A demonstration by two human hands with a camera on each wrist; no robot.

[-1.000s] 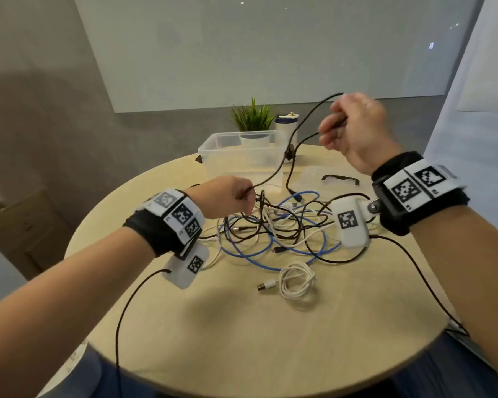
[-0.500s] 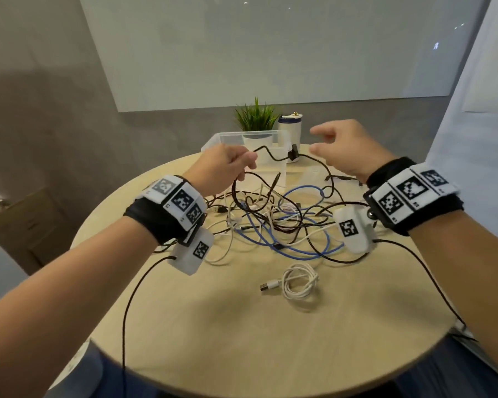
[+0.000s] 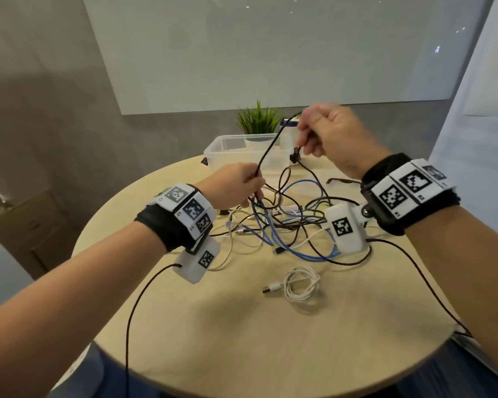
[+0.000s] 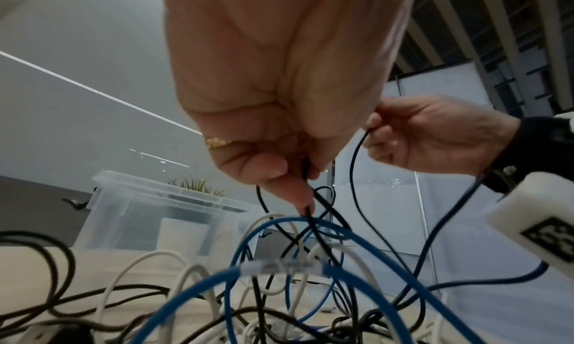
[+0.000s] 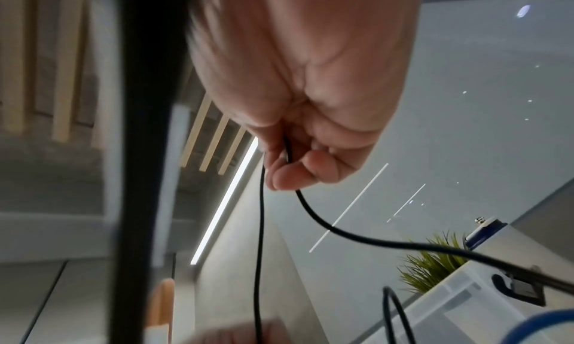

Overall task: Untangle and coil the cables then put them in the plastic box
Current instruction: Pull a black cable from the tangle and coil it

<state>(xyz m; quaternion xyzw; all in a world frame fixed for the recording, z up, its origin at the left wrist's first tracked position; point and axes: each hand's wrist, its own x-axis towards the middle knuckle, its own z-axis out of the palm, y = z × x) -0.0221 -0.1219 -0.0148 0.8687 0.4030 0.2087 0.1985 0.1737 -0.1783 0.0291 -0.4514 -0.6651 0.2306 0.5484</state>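
Observation:
A tangle of black, blue and white cables (image 3: 285,225) lies in the middle of the round table (image 3: 242,340). My left hand (image 3: 236,188) pinches a black cable (image 3: 268,150) just above the tangle; its fingers (image 4: 279,177) curl round the strand. My right hand (image 3: 325,136) is raised higher at the back and pinches the same black cable (image 5: 341,234) near its end, where a small black clip (image 3: 295,156) hangs. A coiled white cable (image 3: 299,284) lies apart at the front. The clear plastic box (image 3: 222,150) stands behind the tangle.
A small potted plant (image 3: 258,122) and a white cylinder with a dark top (image 3: 288,127) stand behind the box. Dark glasses (image 3: 342,180) lie at the right of the tangle. A cardboard box (image 3: 26,225) sits on the floor at the left.
My right hand has taken hold of the black cable and lifted it up and back, where half a second ago its fingers were straight. My left hand has dropped a little towards the tangle.

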